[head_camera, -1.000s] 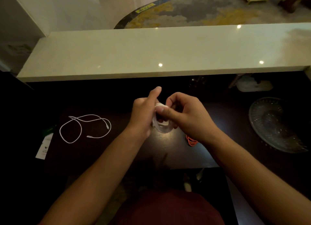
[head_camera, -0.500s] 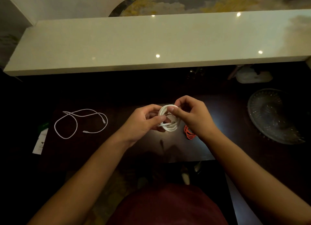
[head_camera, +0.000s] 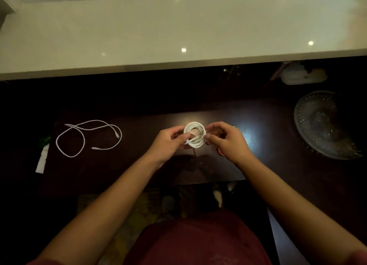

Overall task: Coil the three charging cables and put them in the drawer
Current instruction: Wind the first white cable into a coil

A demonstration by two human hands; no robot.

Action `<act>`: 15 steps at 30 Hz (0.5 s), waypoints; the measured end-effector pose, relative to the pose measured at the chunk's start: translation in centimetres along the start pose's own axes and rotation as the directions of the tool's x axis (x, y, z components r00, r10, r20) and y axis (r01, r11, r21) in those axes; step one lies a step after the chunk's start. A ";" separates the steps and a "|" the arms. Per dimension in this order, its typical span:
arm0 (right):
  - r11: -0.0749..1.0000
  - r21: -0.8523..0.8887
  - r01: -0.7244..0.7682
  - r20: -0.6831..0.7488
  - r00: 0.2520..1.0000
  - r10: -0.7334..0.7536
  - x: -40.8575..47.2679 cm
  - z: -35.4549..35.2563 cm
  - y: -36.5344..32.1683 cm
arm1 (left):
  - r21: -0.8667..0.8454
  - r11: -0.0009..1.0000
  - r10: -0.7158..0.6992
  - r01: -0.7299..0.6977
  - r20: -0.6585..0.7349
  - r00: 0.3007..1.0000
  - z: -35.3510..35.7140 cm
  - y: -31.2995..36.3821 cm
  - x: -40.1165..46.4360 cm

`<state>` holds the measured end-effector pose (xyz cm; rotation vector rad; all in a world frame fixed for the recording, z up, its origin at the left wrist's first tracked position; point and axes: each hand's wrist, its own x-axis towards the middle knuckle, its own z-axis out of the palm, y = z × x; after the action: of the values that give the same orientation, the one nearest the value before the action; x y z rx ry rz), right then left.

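A white charging cable wound into a small round coil (head_camera: 195, 134) hangs between both hands above the dark table. My left hand (head_camera: 168, 143) pinches its left side and a loose end. My right hand (head_camera: 226, 140) pinches its right side. A second white cable (head_camera: 87, 135) lies uncoiled in loose loops on the table to the left. An orange cable (head_camera: 220, 152) shows only as a sliver under my right hand. No drawer is visible.
A clear glass dish (head_camera: 325, 126) sits on the dark table (head_camera: 139, 165) at the right. A pale stone counter ledge (head_camera: 178, 32) overhangs the back. A white paper slip (head_camera: 42, 159) lies at the left edge, white objects (head_camera: 303, 76) at the back right.
The coil has turned from edge-on to flat and round, facing the camera. Both hands have spread to its two sides. The view has tilted down.
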<state>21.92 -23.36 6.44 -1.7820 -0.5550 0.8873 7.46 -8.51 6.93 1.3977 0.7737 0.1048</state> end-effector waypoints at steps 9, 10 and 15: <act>0.993 -0.099 -0.069 -0.134 0.989 0.055 2.3 1.9 7.0 | 0.010 0.992 -0.125 0.126 -0.046 0.991 1.8 -7.1 5.3; 0.991 -0.109 -0.079 -0.151 0.987 0.062 2.5 2.0 7.5 | 0.020 0.991 -0.133 0.134 -0.044 0.990 2.1 -7.5 5.8; 0.959 -0.238 -0.156 -0.206 0.973 0.107 3.4 2.3 9.1 | 0.353 0.935 -0.030 0.045 -0.050 0.998 3.0 -8.9 7.0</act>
<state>21.90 -22.88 -3.57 -2.1318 -0.4433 0.7485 11.09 -9.41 -4.14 1.7253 0.8860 -0.0366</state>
